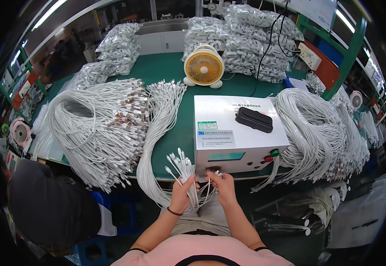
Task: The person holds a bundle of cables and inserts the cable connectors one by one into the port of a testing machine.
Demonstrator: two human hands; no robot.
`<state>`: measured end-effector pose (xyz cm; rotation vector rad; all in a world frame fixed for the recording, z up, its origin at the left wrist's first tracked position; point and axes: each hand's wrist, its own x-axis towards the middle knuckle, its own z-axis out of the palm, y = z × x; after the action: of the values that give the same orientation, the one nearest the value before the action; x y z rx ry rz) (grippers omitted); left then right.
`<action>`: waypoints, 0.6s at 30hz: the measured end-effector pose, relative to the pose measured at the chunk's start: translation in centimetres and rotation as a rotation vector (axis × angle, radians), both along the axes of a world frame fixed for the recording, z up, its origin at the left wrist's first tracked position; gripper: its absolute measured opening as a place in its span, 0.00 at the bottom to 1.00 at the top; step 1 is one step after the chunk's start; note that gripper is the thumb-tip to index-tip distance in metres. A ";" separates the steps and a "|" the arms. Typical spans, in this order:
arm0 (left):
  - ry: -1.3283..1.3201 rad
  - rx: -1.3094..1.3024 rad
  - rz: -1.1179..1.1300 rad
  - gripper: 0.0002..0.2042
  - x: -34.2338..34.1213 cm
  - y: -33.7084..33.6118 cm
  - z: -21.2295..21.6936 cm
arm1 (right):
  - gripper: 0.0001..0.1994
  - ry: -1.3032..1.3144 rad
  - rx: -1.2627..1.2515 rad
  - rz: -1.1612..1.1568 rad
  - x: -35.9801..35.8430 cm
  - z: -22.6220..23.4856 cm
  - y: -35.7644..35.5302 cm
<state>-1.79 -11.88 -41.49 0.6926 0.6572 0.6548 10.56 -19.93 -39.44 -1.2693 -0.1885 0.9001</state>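
My left hand is closed round a bundle of white USB cables, whose plugs fan out above my fingers. My right hand pinches the end of one white cable right at the front of a white tester box. Whether that plug sits inside the port on the box's lower left front is hidden by my fingers. Cable loops hang below and between both hands. The box has a small greenish display and a green button and a red button. A black oblong case lies on top.
Left of the box lie a long cable bundle and a large cable pile; another pile lies right. Behind stand a yellow fan and stacked bagged cables. A person in dark clothing sits at left.
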 end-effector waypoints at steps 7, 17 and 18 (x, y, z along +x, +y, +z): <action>-0.027 0.054 -0.155 0.09 -1.5 -1.0 -0.2 | 0.09 -0.073 -0.056 0.204 0.5 0.0 -0.5; 0.051 0.030 -0.069 0.10 -0.9 -1.6 -0.3 | 0.09 -0.133 0.049 0.083 -0.6 -1.4 -0.8; 0.058 0.033 -0.067 0.10 -1.0 -1.3 -0.3 | 0.09 -0.132 0.043 0.069 -0.7 -1.3 -0.8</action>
<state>-2.74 -13.22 -41.76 0.7633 0.6747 0.5866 9.88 -20.72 -40.77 -1.2891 -0.3560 0.8676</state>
